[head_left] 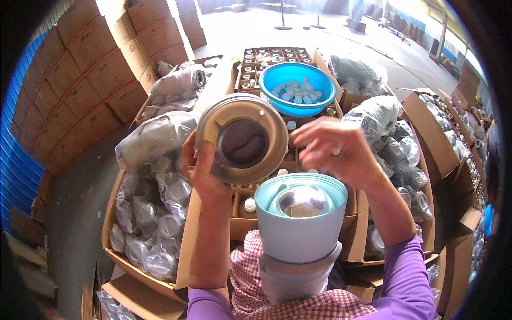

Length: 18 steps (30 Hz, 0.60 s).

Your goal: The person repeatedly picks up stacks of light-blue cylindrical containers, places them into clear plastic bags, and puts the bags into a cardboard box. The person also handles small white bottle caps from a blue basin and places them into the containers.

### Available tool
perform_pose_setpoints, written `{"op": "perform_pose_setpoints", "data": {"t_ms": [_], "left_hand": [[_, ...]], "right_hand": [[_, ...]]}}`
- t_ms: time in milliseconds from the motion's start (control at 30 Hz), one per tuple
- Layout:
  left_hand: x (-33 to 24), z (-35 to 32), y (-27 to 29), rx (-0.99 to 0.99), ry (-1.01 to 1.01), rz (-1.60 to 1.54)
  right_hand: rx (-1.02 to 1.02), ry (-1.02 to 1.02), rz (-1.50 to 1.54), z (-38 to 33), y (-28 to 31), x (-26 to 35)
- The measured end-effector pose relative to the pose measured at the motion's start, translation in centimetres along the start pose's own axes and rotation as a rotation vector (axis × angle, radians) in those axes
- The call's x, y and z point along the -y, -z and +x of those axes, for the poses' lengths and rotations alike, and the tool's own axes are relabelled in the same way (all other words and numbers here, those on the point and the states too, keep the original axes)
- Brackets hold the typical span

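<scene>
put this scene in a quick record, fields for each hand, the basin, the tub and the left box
left hand: gripping round brown piece by its edge
right hand: raised right of that piece, fingers blurred, grip unclear
blue basin: holds small pale caps
pale blue tub: shiny dome inside
left box: clear plastic bags

Basin (298, 110) at one o'clock, caps (298, 94) inside, perched over the bottles (249, 205)! Tub (301, 245) at five! Bagged pieces (146, 216) pack the carton (127, 265) at eight; stacked boxes (77, 80), ten!
</scene>
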<state>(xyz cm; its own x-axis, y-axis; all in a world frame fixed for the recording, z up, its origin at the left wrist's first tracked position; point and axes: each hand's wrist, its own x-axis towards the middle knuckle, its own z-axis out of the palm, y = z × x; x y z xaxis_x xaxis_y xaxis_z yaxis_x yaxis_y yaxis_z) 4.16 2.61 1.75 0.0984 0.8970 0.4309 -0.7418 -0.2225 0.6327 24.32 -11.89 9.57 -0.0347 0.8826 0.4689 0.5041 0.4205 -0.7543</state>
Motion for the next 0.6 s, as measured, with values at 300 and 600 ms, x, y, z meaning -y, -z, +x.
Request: {"op": "perform_pose_setpoints", "data": {"t_ms": [300, 600], "left_hand": [[-1.3, 1.5, -3.6, 0.058, 0.328, -0.071], [-2.9, -0.2, -8.5, 0.306, -0.536, 0.891]], "right_hand": [[0.100, 0.393, -0.874, 4.9, -3.1, -0.4], [-0.109, -0.190, 0.617, 6.4, -3.8, -4.7]]}}
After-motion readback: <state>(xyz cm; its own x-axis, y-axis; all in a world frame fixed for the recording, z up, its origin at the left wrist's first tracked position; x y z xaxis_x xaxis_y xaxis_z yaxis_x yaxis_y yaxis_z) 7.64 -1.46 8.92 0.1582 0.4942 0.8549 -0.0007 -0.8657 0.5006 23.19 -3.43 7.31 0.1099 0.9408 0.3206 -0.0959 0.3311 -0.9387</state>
